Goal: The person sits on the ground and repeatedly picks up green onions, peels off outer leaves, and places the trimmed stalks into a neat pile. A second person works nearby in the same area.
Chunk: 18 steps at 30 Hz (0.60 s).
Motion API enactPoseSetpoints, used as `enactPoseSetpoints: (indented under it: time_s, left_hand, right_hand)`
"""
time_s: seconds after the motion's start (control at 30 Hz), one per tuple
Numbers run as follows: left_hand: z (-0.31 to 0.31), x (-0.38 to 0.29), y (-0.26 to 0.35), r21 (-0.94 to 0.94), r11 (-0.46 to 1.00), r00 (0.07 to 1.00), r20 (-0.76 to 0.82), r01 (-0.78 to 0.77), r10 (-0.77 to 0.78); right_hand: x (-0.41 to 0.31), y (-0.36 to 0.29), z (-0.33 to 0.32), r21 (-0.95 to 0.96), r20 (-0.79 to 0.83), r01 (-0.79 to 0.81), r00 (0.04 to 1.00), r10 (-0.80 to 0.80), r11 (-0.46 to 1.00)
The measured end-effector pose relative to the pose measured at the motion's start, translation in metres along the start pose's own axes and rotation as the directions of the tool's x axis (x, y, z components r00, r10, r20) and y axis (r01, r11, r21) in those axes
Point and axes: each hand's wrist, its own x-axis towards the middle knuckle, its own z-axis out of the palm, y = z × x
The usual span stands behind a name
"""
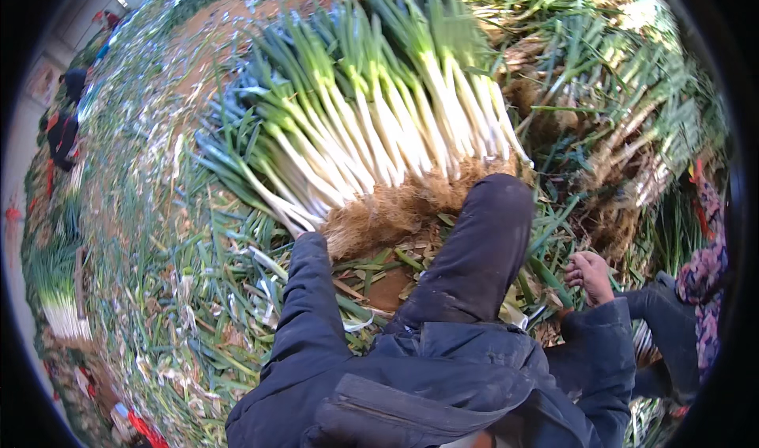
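Note:
A broad row of green onions with white stalks (379, 134) lies side by side before me, leaves pointing away and brown roots (385, 217) towards my knee. My left hand (303, 233) is mostly hidden beyond its dark sleeve, at the root end of the leftmost stalks; whether it grips them does not show. To the right of my raised knee, my right hand (587, 275) is held with curled fingers over the leaf litter. Nothing can be made out for certain between those fingers.
Untrimmed green onions with soil-brown roots (616, 211) are heaped at the right. A person in a floral garment (705, 270) is close by at the right edge. Another bundle of green onions (65, 312) lies far left. Loose leaves (207, 306) cover the ground. People are at the upper left.

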Motion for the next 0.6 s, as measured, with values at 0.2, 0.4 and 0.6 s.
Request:
enactPoseSetpoints:
  time_s: [0.2,0.4,0.6]
  left_hand:
    - [0.035,0.015,-0.007,-0.098,0.99,0.994,0.013,-0.105,0.107]
    - [0.068,0.043,0.035,-0.307,0.916,0.963,-0.011,-0.259,0.269]
    - [0.082,0.023,0.165,-0.431,0.728,0.818,-0.044,-0.533,0.573]
  right_hand:
    - [0.015,0.02,0.013,-0.064,0.041,0.049,0.998,-0.047,0.997]
    - [0.013,0.031,0.023,0.034,0.039,0.021,0.999,-0.022,0.999]
    - [0.011,0.046,0.011,0.138,-0.014,0.056,0.998,-0.055,0.989]
